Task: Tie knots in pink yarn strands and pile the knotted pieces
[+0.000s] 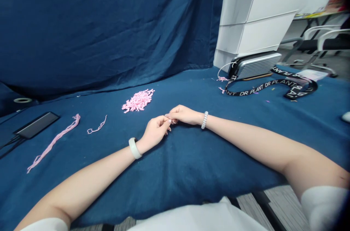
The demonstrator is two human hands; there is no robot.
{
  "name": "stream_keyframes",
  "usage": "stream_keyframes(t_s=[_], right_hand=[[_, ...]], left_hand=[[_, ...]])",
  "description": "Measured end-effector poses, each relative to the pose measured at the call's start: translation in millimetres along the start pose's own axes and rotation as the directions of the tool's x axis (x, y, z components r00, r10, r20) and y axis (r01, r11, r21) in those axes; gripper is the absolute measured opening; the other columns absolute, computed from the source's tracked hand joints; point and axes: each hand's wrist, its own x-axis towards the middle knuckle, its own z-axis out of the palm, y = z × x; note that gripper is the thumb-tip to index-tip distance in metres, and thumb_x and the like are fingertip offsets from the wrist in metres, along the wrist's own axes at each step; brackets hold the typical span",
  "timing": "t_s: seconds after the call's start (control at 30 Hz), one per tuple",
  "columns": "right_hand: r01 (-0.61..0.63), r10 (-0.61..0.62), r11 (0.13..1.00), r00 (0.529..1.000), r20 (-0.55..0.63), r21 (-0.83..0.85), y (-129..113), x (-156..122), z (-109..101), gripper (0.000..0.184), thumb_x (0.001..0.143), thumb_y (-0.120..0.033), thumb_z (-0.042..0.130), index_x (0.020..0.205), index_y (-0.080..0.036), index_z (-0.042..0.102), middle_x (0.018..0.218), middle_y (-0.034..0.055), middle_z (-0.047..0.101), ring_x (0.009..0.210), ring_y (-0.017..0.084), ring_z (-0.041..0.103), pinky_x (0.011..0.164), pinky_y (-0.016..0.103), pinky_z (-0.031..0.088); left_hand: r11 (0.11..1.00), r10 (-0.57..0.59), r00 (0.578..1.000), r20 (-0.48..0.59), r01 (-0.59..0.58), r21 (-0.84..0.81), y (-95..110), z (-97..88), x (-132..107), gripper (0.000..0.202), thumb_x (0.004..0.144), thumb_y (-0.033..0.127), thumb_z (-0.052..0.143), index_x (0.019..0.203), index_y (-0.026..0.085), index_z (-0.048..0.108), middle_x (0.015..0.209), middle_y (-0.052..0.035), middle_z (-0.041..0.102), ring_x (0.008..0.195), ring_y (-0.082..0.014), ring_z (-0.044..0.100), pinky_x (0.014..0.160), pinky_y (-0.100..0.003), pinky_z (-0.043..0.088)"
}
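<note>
My left hand [154, 131] and my right hand [182, 114] meet fingertip to fingertip on the blue cloth [191, 151], both pinched together on something small that I cannot make out. A white bangle sits on my left wrist and a bead bracelet on my right. Just beyond the hands lies a heap of small pink ribbon pieces [138, 100]. To the left lie a short pink strand [96, 126] and a long bundle of pink strands [53, 141].
A black flat device [37, 124] with cables lies at the far left, with a tape roll [22, 100] behind it. A silver case [255, 64] and a black printed lanyard [273, 87] lie at the back right, before white drawers [254, 16]. The cloth rises as a backdrop.
</note>
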Motion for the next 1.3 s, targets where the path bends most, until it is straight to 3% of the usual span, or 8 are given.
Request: stream_keyframes(t_s=[0.63, 1.03, 1.3], right_hand=[[-0.020, 0.019, 0.990, 1.000, 0.012, 0.142, 5, 2, -2, 0.033, 0.071, -0.037, 0.065, 0.052, -0.012, 0.053, 0.047, -0.0031, 0.049, 0.046, 0.006, 0.039, 0.050, 0.022, 0.029], [0.007, -0.012, 0.997, 0.999, -0.053, -0.079, -7, -6, 2, 0.049, 0.079, -0.054, 0.050, 0.053, -0.012, 0.054, 0.048, -0.0010, 0.050, 0.046, 0.006, 0.039, 0.050, 0.023, 0.030], [0.055, -0.052, 0.990, 0.998, 0.021, -0.131, 2, -2, -2, 0.041, 0.074, -0.048, 0.060, 0.052, -0.013, 0.051, 0.050, -0.0026, 0.049, 0.049, 0.006, 0.039, 0.051, 0.022, 0.029]], left_hand=[[0.998, 0.001, 1.000, -0.005, -0.001, -0.060, -1, 0.8, 2, 0.025, 0.083, 0.037, 0.050, 0.079, 0.014, 0.059, 0.064, -0.0021, 0.060, 0.052, -0.0095, 0.052, 0.052, -0.021, 0.043], [0.997, -0.008, 1.000, -0.003, 0.008, -0.072, 3, -0.4, 0, 0.024, 0.083, 0.035, 0.051, 0.076, 0.013, 0.058, 0.061, -0.0011, 0.057, 0.050, -0.0092, 0.050, 0.050, -0.021, 0.041], [0.999, 0.008, 1.000, -0.012, -0.009, -0.050, 4, -0.6, -1, 0.023, 0.083, 0.033, 0.051, 0.078, 0.013, 0.060, 0.062, -0.0013, 0.059, 0.050, -0.0092, 0.050, 0.050, -0.021, 0.041]])
